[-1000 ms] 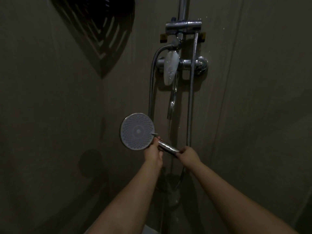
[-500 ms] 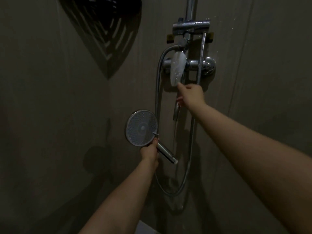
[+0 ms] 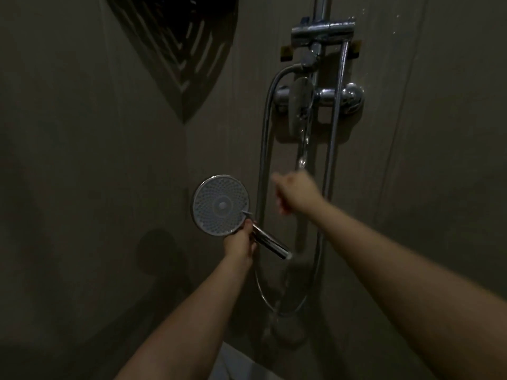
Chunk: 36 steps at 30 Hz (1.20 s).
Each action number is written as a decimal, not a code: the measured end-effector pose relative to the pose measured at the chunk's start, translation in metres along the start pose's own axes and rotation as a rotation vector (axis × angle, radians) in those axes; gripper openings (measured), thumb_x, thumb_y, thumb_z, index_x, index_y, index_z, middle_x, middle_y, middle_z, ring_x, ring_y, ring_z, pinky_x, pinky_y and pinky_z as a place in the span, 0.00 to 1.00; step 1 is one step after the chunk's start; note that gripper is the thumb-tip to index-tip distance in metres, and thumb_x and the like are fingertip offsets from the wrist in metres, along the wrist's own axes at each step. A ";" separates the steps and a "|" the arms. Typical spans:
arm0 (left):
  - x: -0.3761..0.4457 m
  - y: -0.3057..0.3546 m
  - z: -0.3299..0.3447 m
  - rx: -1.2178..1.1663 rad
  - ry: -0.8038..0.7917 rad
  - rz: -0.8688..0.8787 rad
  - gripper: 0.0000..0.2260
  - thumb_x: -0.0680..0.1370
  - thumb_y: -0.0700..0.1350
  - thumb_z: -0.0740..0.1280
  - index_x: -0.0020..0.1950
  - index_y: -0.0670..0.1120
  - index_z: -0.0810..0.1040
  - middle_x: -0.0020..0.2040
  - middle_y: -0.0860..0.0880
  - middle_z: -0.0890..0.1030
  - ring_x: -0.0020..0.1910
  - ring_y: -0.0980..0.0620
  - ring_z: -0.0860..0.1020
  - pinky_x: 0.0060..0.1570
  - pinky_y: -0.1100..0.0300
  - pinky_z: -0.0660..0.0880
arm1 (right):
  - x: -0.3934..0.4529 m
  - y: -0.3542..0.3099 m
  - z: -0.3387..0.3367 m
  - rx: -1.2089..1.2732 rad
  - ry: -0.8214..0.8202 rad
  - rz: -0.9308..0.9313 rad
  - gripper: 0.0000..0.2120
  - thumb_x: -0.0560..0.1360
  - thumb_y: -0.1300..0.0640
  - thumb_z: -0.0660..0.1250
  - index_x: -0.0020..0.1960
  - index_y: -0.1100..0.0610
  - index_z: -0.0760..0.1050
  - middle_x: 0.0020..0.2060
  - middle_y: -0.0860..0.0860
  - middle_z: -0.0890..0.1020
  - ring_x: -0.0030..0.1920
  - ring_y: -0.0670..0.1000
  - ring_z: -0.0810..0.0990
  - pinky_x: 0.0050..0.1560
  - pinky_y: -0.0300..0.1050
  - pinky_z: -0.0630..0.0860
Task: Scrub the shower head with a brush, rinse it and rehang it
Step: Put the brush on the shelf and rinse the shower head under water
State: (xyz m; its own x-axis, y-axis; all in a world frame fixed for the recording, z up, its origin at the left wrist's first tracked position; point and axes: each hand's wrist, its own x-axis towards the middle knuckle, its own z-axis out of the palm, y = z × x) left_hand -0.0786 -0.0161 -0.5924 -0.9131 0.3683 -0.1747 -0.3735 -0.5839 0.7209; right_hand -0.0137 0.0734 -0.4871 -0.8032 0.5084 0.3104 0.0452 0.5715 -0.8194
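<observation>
The shower head (image 3: 221,205) faces me, my left hand (image 3: 239,244) gripping its handle. Water runs from the tap (image 3: 300,105); rinsing, I judge. My right hand (image 3: 295,192), blurred, loosely curled, holds nothing. Next: head under stream.

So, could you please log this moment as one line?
left hand grips shower head handle | right hand blurred, below mixer lever | water running from spout

Left hand (image 3: 239,244) grips shower head (image 3: 221,205); blurred right hand (image 3: 297,192) below running tap (image 3: 300,105).
</observation>
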 end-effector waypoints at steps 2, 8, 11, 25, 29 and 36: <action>-0.002 0.005 -0.006 0.025 0.000 -0.011 0.08 0.78 0.35 0.62 0.39 0.43 0.74 0.37 0.47 0.76 0.36 0.52 0.74 0.35 0.59 0.75 | -0.027 0.038 0.023 -0.436 -0.266 -0.004 0.10 0.72 0.49 0.69 0.41 0.56 0.76 0.33 0.48 0.83 0.35 0.46 0.81 0.33 0.38 0.75; -0.006 0.003 -0.012 0.086 -0.155 -0.036 0.08 0.78 0.33 0.60 0.42 0.41 0.75 0.30 0.49 0.83 0.39 0.50 0.78 0.46 0.57 0.75 | -0.056 0.083 0.056 -0.394 -0.253 0.168 0.24 0.64 0.52 0.76 0.55 0.60 0.73 0.53 0.57 0.80 0.53 0.55 0.78 0.42 0.38 0.67; -0.010 0.000 -0.016 0.182 -0.289 -0.102 0.08 0.79 0.36 0.58 0.44 0.42 0.76 0.32 0.50 0.84 0.38 0.52 0.80 0.48 0.55 0.77 | -0.054 0.082 0.055 -0.327 -0.198 0.236 0.19 0.64 0.54 0.75 0.50 0.62 0.78 0.47 0.60 0.83 0.48 0.56 0.82 0.40 0.43 0.73; 0.005 0.032 -0.051 0.742 -0.230 -0.066 0.08 0.80 0.49 0.60 0.56 0.47 0.73 0.58 0.48 0.77 0.57 0.51 0.74 0.60 0.52 0.65 | -0.057 0.083 0.036 -0.500 -0.014 0.225 0.14 0.68 0.57 0.67 0.52 0.61 0.77 0.43 0.56 0.81 0.43 0.58 0.81 0.40 0.43 0.75; 0.009 0.033 -0.064 0.605 -0.231 -0.072 0.15 0.80 0.52 0.57 0.62 0.47 0.70 0.64 0.46 0.76 0.58 0.50 0.75 0.62 0.50 0.61 | -0.058 0.081 0.038 -0.603 -0.024 0.138 0.12 0.69 0.56 0.67 0.52 0.58 0.76 0.42 0.55 0.79 0.44 0.56 0.80 0.41 0.44 0.74; 0.013 0.042 -0.087 0.647 -0.196 -0.062 0.27 0.78 0.59 0.56 0.73 0.46 0.63 0.72 0.48 0.69 0.71 0.50 0.66 0.69 0.46 0.58 | -0.047 0.054 0.037 -0.582 0.075 -0.013 0.09 0.70 0.55 0.66 0.49 0.57 0.76 0.41 0.56 0.80 0.43 0.58 0.80 0.39 0.43 0.71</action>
State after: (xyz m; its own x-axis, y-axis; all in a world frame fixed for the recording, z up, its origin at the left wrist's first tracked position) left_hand -0.1198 -0.0985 -0.6230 -0.8240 0.5470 -0.1479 -0.1955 -0.0293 0.9803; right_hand 0.0046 0.0571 -0.5638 -0.7625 0.5312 0.3694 0.3715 0.8268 -0.4223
